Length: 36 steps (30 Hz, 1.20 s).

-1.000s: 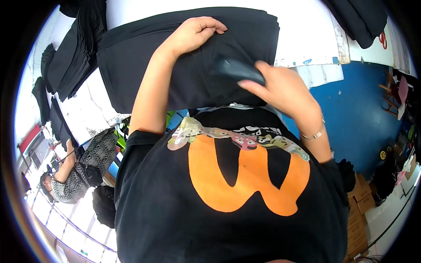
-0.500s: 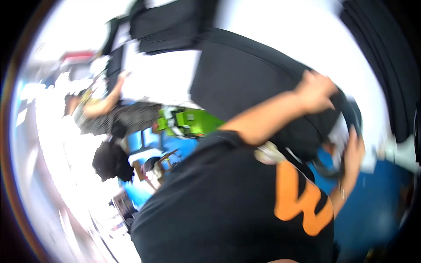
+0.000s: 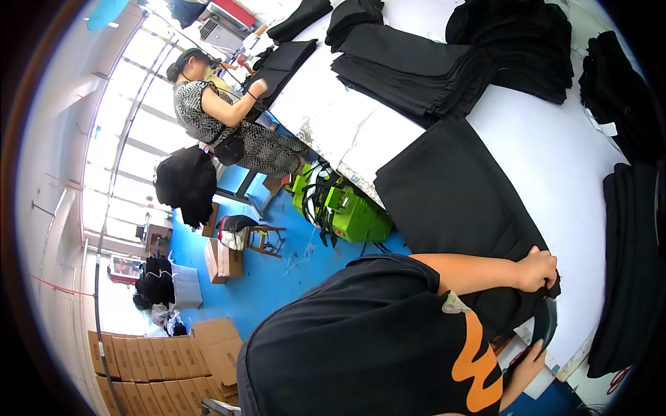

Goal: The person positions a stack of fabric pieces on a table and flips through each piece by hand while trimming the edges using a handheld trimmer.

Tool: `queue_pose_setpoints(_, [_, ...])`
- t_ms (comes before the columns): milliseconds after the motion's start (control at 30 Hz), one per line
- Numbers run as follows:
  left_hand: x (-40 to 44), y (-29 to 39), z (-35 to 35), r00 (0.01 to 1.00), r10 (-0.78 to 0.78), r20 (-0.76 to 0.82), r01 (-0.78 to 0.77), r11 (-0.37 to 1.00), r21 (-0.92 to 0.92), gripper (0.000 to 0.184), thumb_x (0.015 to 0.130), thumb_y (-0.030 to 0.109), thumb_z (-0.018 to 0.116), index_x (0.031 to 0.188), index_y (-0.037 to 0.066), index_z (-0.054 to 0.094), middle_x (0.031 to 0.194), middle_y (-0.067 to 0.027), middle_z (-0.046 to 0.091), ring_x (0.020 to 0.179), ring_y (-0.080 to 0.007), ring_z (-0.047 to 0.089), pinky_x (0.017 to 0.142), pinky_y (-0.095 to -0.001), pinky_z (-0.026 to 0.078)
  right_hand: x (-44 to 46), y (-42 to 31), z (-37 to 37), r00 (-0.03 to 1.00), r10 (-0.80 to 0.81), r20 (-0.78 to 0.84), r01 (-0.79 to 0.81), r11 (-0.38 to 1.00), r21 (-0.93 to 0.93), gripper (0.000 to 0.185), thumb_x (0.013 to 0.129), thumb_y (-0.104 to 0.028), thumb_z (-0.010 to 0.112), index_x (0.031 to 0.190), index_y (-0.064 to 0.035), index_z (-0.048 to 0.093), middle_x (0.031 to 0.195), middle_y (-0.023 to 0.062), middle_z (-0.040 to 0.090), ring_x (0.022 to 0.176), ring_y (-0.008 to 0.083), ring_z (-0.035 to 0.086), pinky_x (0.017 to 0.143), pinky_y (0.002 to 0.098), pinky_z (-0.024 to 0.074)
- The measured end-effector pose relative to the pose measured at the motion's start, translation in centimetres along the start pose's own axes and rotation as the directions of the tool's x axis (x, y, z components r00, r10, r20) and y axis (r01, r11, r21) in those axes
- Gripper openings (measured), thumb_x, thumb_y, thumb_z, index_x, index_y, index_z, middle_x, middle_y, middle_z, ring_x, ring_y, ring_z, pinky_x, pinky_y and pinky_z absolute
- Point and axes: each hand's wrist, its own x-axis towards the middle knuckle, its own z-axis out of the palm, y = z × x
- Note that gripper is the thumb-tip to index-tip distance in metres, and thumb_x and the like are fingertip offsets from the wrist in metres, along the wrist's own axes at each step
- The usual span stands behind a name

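Observation:
Black trousers (image 3: 458, 197), as the cloth appears to be, lie across the near part of the white table. My left hand (image 3: 537, 270) is closed on their near end, bunching the fabric at the table's edge. Below it, a dark curved band (image 3: 546, 326), apparently the waistband, hangs over the edge. My right hand (image 3: 528, 366) has its fingers bent around the lower end of this band; the palm side is hidden. Just beyond the trousers rests a stack of folded black garments (image 3: 409, 69).
More black garments lie piled on the white table (image 3: 555, 159), along its far side (image 3: 621, 277) too. A person (image 3: 222, 111) stands at the table's left, handling black cloth. Green machines (image 3: 354, 211), a stool (image 3: 263, 239) and cartons (image 3: 149, 357) stand on the blue floor.
My view has swung, and the blur is gone. My left hand, loosely open over the cloth before, is now closed on its end. My right hand has moved lower along the band.

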Motion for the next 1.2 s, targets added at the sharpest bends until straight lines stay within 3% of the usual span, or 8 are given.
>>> queue_pose_setpoints(167, [-0.2, -0.4, 0.4, 0.997, 0.068, -0.047, -0.066, 0.997, 0.043, 0.014, 0.080, 0.011, 0.076, 0.091, 0.020, 0.079, 0.104, -0.0017, 0.059, 0.112, -0.0254, 0.051, 0.093, -0.0460, 0.033, 2.1, -2.7, 0.5, 0.994, -0.040, 0.097, 0.043, 0.999, -0.026, 0.057, 0.110, -0.044, 0.047, 0.116, 0.0111, 0.063, 0.091, 0.0192, 0.066, 0.081, 0.0290, 0.058, 0.077, 0.0396, 0.0478])
queue_pose_setpoints(267, [-0.5, 0.1, -1.0, 0.997, 0.079, -0.001, -0.079, 0.997, -0.026, 0.015, 0.083, 0.010, 0.070, 0.089, 0.020, 0.079, 0.100, -0.0014, 0.057, 0.111, -0.0241, 0.049, 0.091, -0.0436, 0.032, 1.3, 2.3, 1.4, 0.915, -0.363, -0.175, 0.343, 0.929, -0.136, 0.057, 0.109, -0.043, 0.048, 0.117, 0.0113, 0.063, 0.096, 0.0215, 0.067, 0.082, 0.0307, 0.059, 0.080, 0.0392, 0.0481])
queue_pose_setpoints(500, [0.0, -0.1, 0.4, 0.999, 0.043, -0.005, -0.042, 0.990, 0.132, 0.022, 0.085, 0.009, 0.059, 0.086, 0.021, 0.077, 0.100, -0.0013, 0.057, 0.109, -0.0244, 0.048, 0.091, -0.0434, 0.032, 1.9, 0.1, 0.5, 0.967, -0.249, -0.051, 0.244, 0.966, -0.091, 0.053, 0.109, -0.042, 0.049, 0.109, 0.0098, 0.062, 0.095, 0.0215, 0.066, 0.087, 0.0335, 0.062, 0.082, 0.0423, 0.0482])
queue_pose_setpoints(633, [-0.4, 1.4, -2.2, 0.992, 0.062, 0.111, -0.069, 0.996, 0.058, 0.017, 0.086, 0.013, 0.062, 0.090, 0.021, 0.077, 0.102, -0.0016, 0.059, 0.109, -0.0252, 0.049, 0.090, -0.0453, 0.032, 0.9, 1.3, 1.4, 0.930, -0.355, -0.099, 0.333, 0.924, -0.187, 0.051, 0.108, -0.037, 0.052, 0.123, 0.0104, 0.062, 0.112, 0.0275, 0.068, 0.099, 0.0390, 0.063, 0.093, 0.0426, 0.0478])
queue_pose_setpoints(867, [0.1, -0.7, -0.3, 0.991, 0.125, 0.049, -0.130, 0.985, 0.109, 0.012, 0.085, 0.024, 0.075, 0.094, 0.017, 0.080, 0.100, -0.0007, 0.061, 0.109, -0.0255, 0.050, 0.090, -0.0454, 0.033, 2.0, -2.7, 0.9, 0.992, -0.111, 0.055, 0.116, 0.989, -0.092, 0.052, 0.107, -0.037, 0.052, 0.121, 0.0116, 0.062, 0.109, 0.0266, 0.069, 0.097, 0.0361, 0.064, 0.091, 0.0425, 0.0487])
queue_pose_setpoints(1033, [-0.6, 0.2, -1.0, 0.988, 0.130, 0.086, -0.132, 0.991, 0.018, 0.015, 0.087, 0.018, 0.074, 0.098, 0.021, 0.084, 0.098, 0.0023, 0.062, 0.108, -0.0229, 0.051, 0.091, -0.0433, 0.032, -0.3, 1.9, 2.4, 0.939, -0.305, -0.155, 0.302, 0.952, -0.049, 0.051, 0.107, -0.037, 0.052, 0.119, 0.0109, 0.063, 0.108, 0.0264, 0.070, 0.093, 0.0352, 0.063, 0.089, 0.0419, 0.0491])
queue_pose_setpoints(1100, [-0.5, 0.0, -0.5, 0.990, 0.143, 0.017, -0.143, 0.990, 0.016, 0.013, 0.087, 0.019, 0.074, 0.095, 0.020, 0.084, 0.098, 0.0024, 0.063, 0.108, -0.0226, 0.051, 0.091, -0.0434, 0.032, 1.7, 2.2, 2.5, 0.916, -0.334, -0.222, 0.332, 0.942, -0.046, 0.058, 0.108, -0.049, 0.051, 0.097, 0.0061, 0.063, 0.068, 0.0109, 0.055, 0.061, 0.0234, 0.058, 0.059, 0.0369, 0.0456])
queue_pose_setpoints(1200, [-0.7, 0.5, -1.5, 0.968, 0.251, 0.003, -0.250, 0.962, 0.108, 0.013, 0.084, 0.017, 0.073, 0.093, 0.018, 0.083, 0.097, 0.0019, 0.064, 0.105, -0.0239, 0.052, 0.090, -0.0434, 0.032, 1.4, -1.2, 2.0, 0.958, -0.239, -0.156, 0.248, 0.968, 0.046, 0.057, 0.108, -0.050, 0.050, 0.096, 0.0048, 0.062, 0.068, 0.0098, 0.056, 0.060, 0.0217, 0.056, 0.059, 0.0366, 0.0448])
